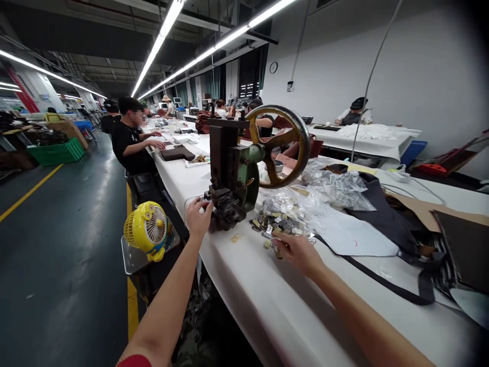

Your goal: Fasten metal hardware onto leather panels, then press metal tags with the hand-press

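A dark hand press [225,168] with a green body and a large yellow-rimmed handwheel [304,148] stands on the white-covered table. My left hand [198,219] is at the left front of its base, fingers curled and thumb close to the dark die block [225,199]. Whatever those fingers hold, if anything, is hidden. To the right of the press lies a loose pile of small metal pieces [284,224], silver, dark and yellowish. At its near edge rests my right hand [300,252], with thumb and forefinger drawn together among the pieces. I cannot make out what is between them.
Crumpled clear plastic bags [336,186] lie behind the pile, beside dark material and a strap [393,288]. A yellow fan [147,229] stands on a stool to the left. Further along the table a co-worker [132,135] sits near dark folded pieces [176,153].
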`<state>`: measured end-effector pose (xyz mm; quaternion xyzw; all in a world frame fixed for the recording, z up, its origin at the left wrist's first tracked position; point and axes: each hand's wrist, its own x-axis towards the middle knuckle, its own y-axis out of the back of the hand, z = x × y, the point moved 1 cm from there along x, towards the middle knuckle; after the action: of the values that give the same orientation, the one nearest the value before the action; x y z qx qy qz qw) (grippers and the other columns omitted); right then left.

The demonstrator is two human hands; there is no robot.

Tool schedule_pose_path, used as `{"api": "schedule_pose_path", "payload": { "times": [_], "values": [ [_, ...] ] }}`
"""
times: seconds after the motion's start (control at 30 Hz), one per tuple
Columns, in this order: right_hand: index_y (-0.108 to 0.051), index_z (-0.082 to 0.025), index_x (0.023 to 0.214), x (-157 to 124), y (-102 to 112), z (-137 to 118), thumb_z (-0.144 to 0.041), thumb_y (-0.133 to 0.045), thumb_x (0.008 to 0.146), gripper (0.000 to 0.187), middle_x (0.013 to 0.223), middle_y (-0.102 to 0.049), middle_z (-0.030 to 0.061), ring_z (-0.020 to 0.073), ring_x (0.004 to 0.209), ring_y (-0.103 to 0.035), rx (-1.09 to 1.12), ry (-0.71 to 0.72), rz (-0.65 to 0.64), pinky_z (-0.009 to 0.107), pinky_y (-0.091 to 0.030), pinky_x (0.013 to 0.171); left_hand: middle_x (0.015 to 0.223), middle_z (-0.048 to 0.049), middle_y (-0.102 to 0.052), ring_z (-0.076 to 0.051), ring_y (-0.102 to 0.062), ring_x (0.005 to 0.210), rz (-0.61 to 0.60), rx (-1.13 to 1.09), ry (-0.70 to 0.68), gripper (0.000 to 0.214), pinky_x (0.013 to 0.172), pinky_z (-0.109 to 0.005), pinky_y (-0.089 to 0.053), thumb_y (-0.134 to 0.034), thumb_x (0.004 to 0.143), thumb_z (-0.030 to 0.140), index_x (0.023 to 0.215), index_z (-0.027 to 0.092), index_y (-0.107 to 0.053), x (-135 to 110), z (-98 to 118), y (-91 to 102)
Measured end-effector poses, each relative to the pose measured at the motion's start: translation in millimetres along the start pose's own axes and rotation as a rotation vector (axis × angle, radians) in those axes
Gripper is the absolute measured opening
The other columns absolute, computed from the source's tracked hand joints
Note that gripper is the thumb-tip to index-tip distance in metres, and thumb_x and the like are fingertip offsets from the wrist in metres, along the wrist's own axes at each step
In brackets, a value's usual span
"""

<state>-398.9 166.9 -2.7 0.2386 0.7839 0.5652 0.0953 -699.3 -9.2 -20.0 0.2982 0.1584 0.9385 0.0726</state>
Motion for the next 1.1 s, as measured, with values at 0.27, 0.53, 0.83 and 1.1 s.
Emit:
{"api": "schedule_pose_path", "payload": {
  "times": [0.27,0.53,0.83,1.1],
  "values": [
    [-0.074,-0.027,0.125,-4.3,-14.1,1.8,-0.040,-0.040,0.103,0.042,0.112,-0.073,0.0085,0.0266,0.097,-0.069,-0.045,-0.006,-0.007,0.032,-0.047,0.072,0.134,-0.0113,-0.066,-0.030,-0.055,0.133,0.017,-0.109,0.086,0.028,0.113,-0.045,-0.043,-0.065,0.088,0.045,0.086,0.021,-0.079,12.9,1.5,-35.8],
    [-0.072,-0.027,0.126,-5.3,-13.2,1.6,-0.040,-0.038,0.103,0.043,0.110,-0.071,0.0084,0.0263,0.094,-0.068,-0.044,-0.008,-0.015,0.033,-0.045,0.071,0.134,-0.0115,-0.065,-0.030,-0.057,0.129,0.243,-0.038,0.137,0.018,0.115,-0.051,-0.040,-0.057,0.090,0.036,0.088,0.021,-0.068,-38.1,-31.0,12.1],
    [-0.072,-0.027,0.127,-4.3,-15.4,5.1,-0.040,-0.039,0.102,0.043,0.114,-0.072,0.0086,0.0269,0.096,-0.069,-0.012,-0.021,0.000,0.034,-0.048,0.073,0.137,-0.0089,-0.061,-0.033,-0.048,0.137,0.048,0.138,-0.227,0.018,0.119,-0.056,-0.035,-0.067,0.089,0.038,0.096,0.027,-0.078,-19.2,-4.4,-1.1],
    [-0.074,-0.027,0.124,-5.2,-15.5,8.0,-0.040,-0.041,0.101,0.042,0.123,-0.072,0.0081,0.0290,0.103,-0.069,0.042,-0.024,0.017,0.037,-0.052,0.082,0.136,-0.0091,-0.063,-0.034,-0.052,0.133,-0.051,0.043,-0.084,0.013,0.117,-0.055,-0.037,-0.071,0.081,0.034,0.083,0.024,-0.078,9.0,-3.0,-27.2]
  ]
}}
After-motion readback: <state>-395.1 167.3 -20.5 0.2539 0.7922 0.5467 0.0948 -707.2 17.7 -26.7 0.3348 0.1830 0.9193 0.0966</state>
